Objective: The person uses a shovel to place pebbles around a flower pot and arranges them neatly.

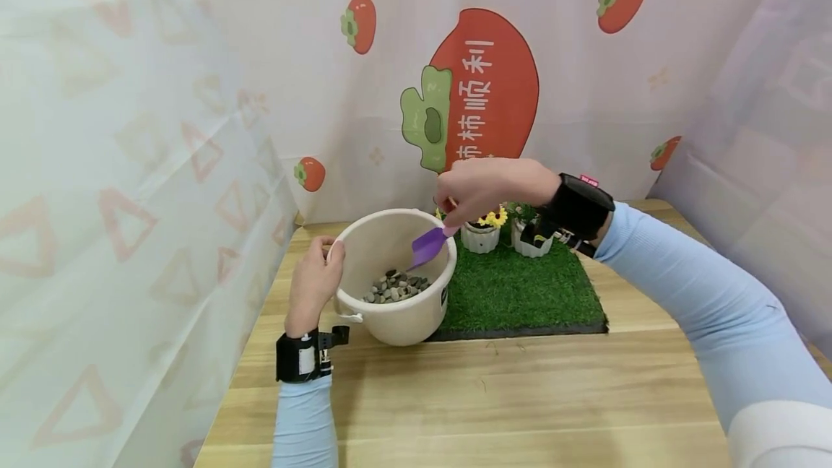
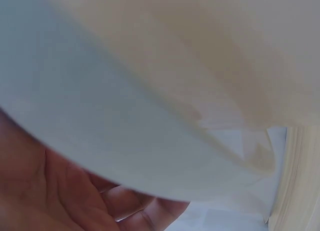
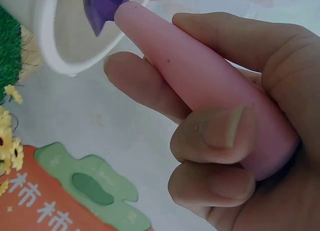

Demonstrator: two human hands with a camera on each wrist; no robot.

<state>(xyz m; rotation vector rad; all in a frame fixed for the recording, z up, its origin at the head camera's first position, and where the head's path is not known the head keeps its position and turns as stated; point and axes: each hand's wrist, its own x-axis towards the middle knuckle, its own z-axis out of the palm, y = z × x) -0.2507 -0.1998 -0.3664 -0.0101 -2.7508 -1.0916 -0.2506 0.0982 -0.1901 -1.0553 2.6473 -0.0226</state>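
Observation:
A cream bucket [image 1: 403, 325] stands tilted toward the front on the table, with grey and tan pebbles [image 1: 393, 289] at its bottom. My left hand [image 1: 315, 282] grips the bucket's left rim; in the left wrist view the curled fingers [image 2: 131, 203] show beyond the pale bucket wall [image 2: 115, 131]. Above the bucket's right rim, my right hand [image 1: 490, 186] holds a small shovel by its pink handle [image 3: 200, 86], fingers wrapped around it. The shovel's purple blade [image 1: 429, 245] points down into the bucket, its tip just above the pebbles. Whether anything lies on the blade I cannot tell.
Right of the bucket, a green artificial grass mat [image 1: 529, 291] lies on the wooden table [image 1: 520, 396]. White pots [image 1: 479, 239] with yellow flowers and greenery stand at its back, partly behind the right wrist. A printed curtain [image 1: 572, 85] encloses the back and sides.

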